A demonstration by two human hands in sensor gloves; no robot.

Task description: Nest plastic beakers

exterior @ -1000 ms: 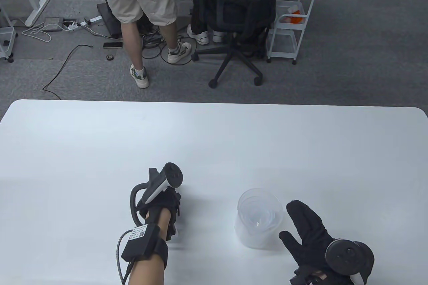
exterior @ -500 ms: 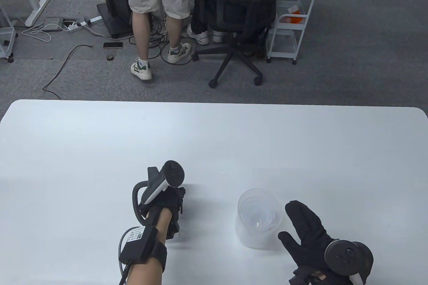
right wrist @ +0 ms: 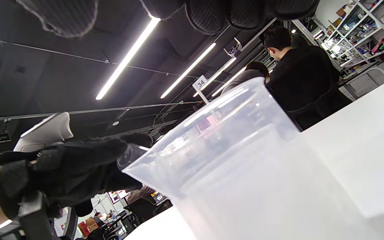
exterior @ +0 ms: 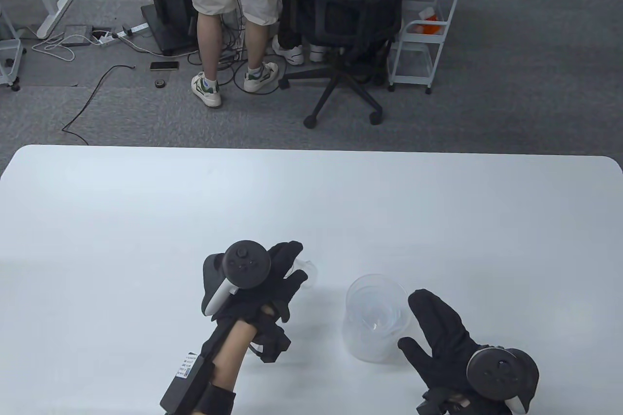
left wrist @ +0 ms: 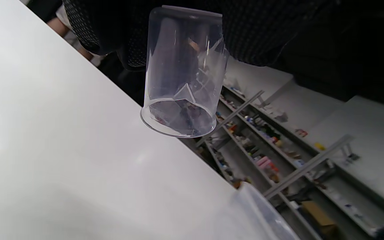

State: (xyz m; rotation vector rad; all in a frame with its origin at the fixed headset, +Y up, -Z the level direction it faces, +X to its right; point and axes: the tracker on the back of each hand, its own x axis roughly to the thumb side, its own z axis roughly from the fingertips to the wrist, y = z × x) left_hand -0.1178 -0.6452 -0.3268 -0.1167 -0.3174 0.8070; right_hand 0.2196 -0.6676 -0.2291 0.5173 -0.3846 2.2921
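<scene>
A large translucent beaker (exterior: pixel 375 318) stands upright on the white table (exterior: pixel 311 201), with smaller beakers nested inside; it fills the right wrist view (right wrist: pixel 245 180). My left hand (exterior: pixel 272 283) grips a small clear beaker (exterior: pixel 304 273), held off the table to the left of the large one. In the left wrist view the small beaker (left wrist: pixel 183 73) hangs from my gloved fingers (left wrist: pixel 105 30). My right hand (exterior: pixel 438 332) lies open beside the large beaker's right side, fingers spread; whether it touches is unclear.
The table's far edge (exterior: pixel 311 148) borders grey carpet. Beyond it stand a person in shorts (exterior: pixel 233 21), a black office chair (exterior: pixel 350 30) and a white trolley (exterior: pixel 423 35). Cables lie on the floor at far left.
My left hand has turned over and lifted, moving right toward the large beaker with the small beaker now showing in its fingers. My right hand has barely moved. The standing person stepped right.
</scene>
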